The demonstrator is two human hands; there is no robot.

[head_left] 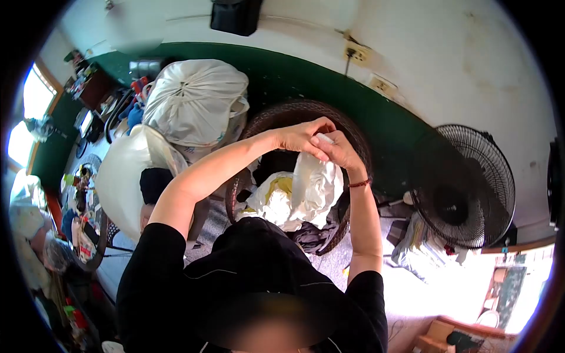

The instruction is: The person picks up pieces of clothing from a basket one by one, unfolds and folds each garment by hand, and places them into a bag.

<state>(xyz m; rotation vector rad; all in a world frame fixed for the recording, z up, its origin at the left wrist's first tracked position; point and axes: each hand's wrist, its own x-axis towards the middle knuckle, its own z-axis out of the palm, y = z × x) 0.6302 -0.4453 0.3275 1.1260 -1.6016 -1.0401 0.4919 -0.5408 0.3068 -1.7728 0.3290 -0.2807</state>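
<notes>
Up over a round dark woven basket (pixel 347 132), my left hand (pixel 297 139) and my right hand (pixel 342 153) meet, their fingers closed on a white cloth (pixel 316 185). A small white end of it pokes out between the fingers of both hands. The cloth hangs down crumpled into the basket; its kind cannot be made out. Below it in the basket lie more white fabric with a yellow patch (pixel 281 185) and dark clothes (pixel 315 235). A red bracelet (pixel 359 183) circles my right wrist.
A tied white bag (pixel 197 100) and another white bag (pixel 126 176) stand left of the basket. To the right is a black standing fan (pixel 465 185), with a pile of fabric (pixel 415 253) under it. A green and white wall (pixel 400 135) rises behind.
</notes>
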